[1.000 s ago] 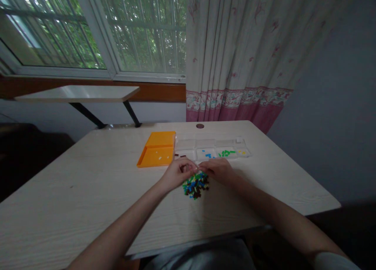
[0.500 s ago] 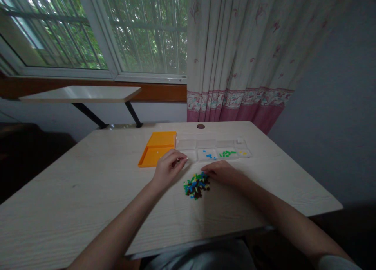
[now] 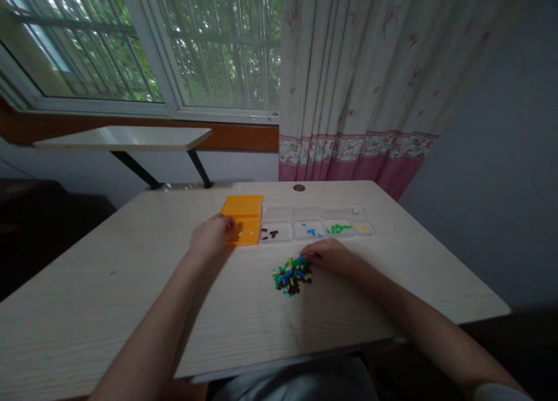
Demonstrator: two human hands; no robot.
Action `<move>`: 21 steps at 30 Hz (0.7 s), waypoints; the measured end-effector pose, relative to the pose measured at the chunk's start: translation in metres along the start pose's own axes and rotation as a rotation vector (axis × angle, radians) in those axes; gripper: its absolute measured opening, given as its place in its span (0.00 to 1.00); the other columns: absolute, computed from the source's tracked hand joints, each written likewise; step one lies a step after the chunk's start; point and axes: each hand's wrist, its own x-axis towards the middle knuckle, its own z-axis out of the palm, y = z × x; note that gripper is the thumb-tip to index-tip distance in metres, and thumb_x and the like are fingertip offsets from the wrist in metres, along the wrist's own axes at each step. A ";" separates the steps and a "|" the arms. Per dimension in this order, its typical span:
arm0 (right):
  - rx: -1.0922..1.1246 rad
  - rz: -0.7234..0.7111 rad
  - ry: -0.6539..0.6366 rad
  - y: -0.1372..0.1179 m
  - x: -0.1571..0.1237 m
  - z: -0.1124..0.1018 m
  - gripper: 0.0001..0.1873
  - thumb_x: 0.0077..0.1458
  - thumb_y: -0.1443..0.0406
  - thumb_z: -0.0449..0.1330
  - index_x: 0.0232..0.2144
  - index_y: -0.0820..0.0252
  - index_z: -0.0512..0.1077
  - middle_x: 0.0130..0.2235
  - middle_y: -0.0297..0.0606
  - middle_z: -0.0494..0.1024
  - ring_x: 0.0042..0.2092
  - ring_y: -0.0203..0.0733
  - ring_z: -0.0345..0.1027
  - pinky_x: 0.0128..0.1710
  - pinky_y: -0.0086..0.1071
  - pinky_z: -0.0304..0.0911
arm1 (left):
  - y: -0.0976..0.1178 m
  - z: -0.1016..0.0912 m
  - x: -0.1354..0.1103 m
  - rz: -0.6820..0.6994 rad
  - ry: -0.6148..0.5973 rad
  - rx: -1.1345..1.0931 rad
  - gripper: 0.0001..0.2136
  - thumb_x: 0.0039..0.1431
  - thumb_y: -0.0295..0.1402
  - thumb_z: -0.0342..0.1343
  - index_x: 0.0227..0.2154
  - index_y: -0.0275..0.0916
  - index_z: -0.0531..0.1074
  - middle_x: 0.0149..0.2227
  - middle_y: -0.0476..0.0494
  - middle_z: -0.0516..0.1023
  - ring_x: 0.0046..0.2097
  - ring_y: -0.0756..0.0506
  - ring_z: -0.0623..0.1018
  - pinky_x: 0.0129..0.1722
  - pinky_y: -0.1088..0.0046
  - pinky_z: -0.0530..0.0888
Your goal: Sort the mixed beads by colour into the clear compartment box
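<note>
My left hand (image 3: 212, 236) is over the orange case (image 3: 244, 206), its fingers curled together; whatever they hold is hidden. A few tiny white pieces (image 3: 240, 233) lie in the case's near half. At the right edge of a mixed pile of small building bricks (image 3: 291, 276), my right hand (image 3: 328, 254) has its fingertips pinched, and I cannot make out what is in them. The pile mixes green, blue, yellow and dark brown. Behind it lies a clear compartment box (image 3: 293, 231) with brown bricks (image 3: 273, 234), blue bricks (image 3: 311, 232), green bricks (image 3: 339, 229) and yellow bricks (image 3: 361, 228) in separate compartments.
The pale wooden table (image 3: 143, 296) has a round cable hole (image 3: 299, 188) near its back edge. A raised shelf (image 3: 131, 138) on black legs stands at the back left. The curtain (image 3: 349, 99) and window are behind the table.
My left hand has moved left, from beside the clear box to over the orange case, uncovering the brown bricks. The right hand has stayed at the pile's edge.
</note>
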 end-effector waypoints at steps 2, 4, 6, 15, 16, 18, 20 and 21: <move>-0.001 -0.001 0.003 0.000 0.000 0.000 0.10 0.54 0.66 0.54 0.37 0.55 0.74 0.37 0.35 0.78 0.39 0.38 0.71 0.40 0.28 0.62 | -0.007 0.007 0.001 0.022 -0.015 0.019 0.09 0.53 0.36 0.50 0.30 0.39 0.73 0.34 0.41 0.75 0.30 0.45 0.72 0.23 0.76 0.58; -0.004 -0.001 0.000 0.000 0.001 -0.001 0.10 0.54 0.65 0.54 0.36 0.55 0.74 0.35 0.35 0.78 0.38 0.38 0.71 0.38 0.28 0.61 | -0.011 0.013 0.001 0.055 -0.005 0.021 0.08 0.52 0.35 0.51 0.29 0.40 0.73 0.33 0.41 0.75 0.30 0.45 0.72 0.22 0.75 0.58; -0.014 0.008 -0.009 0.000 0.000 -0.002 0.09 0.54 0.65 0.54 0.35 0.55 0.74 0.34 0.35 0.78 0.36 0.38 0.71 0.36 0.27 0.60 | -0.012 0.017 0.002 0.074 0.011 0.022 0.07 0.51 0.34 0.51 0.29 0.40 0.74 0.33 0.40 0.76 0.30 0.44 0.72 0.22 0.75 0.59; 0.031 0.012 0.118 -0.007 -0.003 -0.010 0.08 0.55 0.63 0.53 0.34 0.58 0.71 0.26 0.32 0.75 0.26 0.33 0.66 0.27 0.24 0.55 | 0.042 0.002 -0.014 0.294 0.019 -0.362 0.10 0.56 0.34 0.47 0.33 0.39 0.73 0.35 0.43 0.75 0.37 0.46 0.73 0.34 0.75 0.67; 0.050 0.012 0.135 -0.010 -0.003 -0.010 0.08 0.55 0.63 0.53 0.34 0.58 0.71 0.25 0.32 0.75 0.25 0.32 0.65 0.27 0.23 0.55 | 0.053 0.002 -0.018 0.369 -0.025 -0.431 0.10 0.56 0.33 0.47 0.34 0.39 0.73 0.35 0.43 0.74 0.36 0.47 0.73 0.35 0.75 0.67; 0.078 0.013 0.154 -0.015 -0.002 -0.008 0.08 0.55 0.63 0.53 0.34 0.58 0.71 0.23 0.31 0.74 0.23 0.31 0.64 0.26 0.23 0.54 | 0.073 0.005 -0.028 0.507 -0.096 -0.489 0.11 0.57 0.34 0.47 0.35 0.39 0.73 0.33 0.44 0.74 0.35 0.48 0.72 0.34 0.76 0.67; 0.078 0.015 0.154 -0.021 -0.002 -0.005 0.08 0.54 0.63 0.53 0.34 0.58 0.71 0.22 0.30 0.74 0.22 0.31 0.64 0.25 0.22 0.54 | 0.088 0.009 -0.036 0.595 -0.116 -0.519 0.10 0.57 0.35 0.48 0.36 0.39 0.73 0.33 0.44 0.73 0.37 0.48 0.72 0.36 0.76 0.67; 0.067 0.014 0.154 -0.023 -0.001 -0.004 0.08 0.54 0.63 0.53 0.34 0.57 0.72 0.22 0.30 0.74 0.22 0.31 0.64 0.25 0.22 0.53 | 0.092 0.011 -0.039 0.621 -0.123 -0.525 0.10 0.57 0.35 0.49 0.35 0.39 0.73 0.33 0.44 0.73 0.37 0.48 0.72 0.36 0.76 0.67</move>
